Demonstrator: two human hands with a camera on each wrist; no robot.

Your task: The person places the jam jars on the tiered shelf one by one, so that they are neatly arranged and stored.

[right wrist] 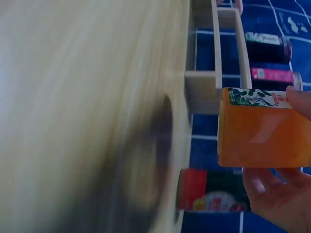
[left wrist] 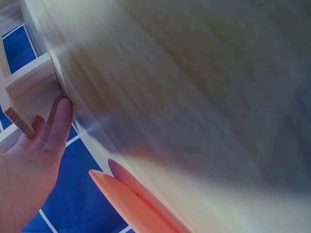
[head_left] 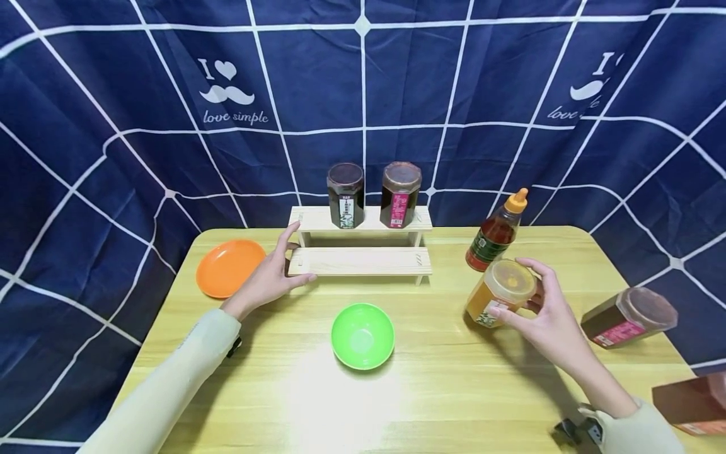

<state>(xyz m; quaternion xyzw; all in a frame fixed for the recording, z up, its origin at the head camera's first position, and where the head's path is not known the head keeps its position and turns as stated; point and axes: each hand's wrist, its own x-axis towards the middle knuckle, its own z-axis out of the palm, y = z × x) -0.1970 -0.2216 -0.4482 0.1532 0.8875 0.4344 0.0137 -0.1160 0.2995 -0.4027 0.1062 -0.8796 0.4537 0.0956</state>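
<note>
My right hand (head_left: 544, 315) grips an octagonal jar of amber honey (head_left: 492, 304) with a pale lid, thumb on the label side and fingers round the other side. The right wrist view shows this honey jar (right wrist: 265, 131) held a little above the table, its shadow below. At the left end of a two-step wooden rack (head_left: 360, 261), my left hand (head_left: 269, 277) holds the lower step, thumb along the front edge and fingers at the back. The left wrist view shows the fingers against the rack's end (left wrist: 36, 90). Two dark jars (head_left: 346, 198) (head_left: 400, 195) stand on the upper step.
A squeeze bottle (head_left: 495, 236) with an orange cap stands just behind the honey jar. An orange plate (head_left: 229, 268) lies left, and a green bowl (head_left: 362, 336) sits front centre. At the right are a dark jar (head_left: 626, 318) and a reddish-brown container (head_left: 694, 403), partly cut off.
</note>
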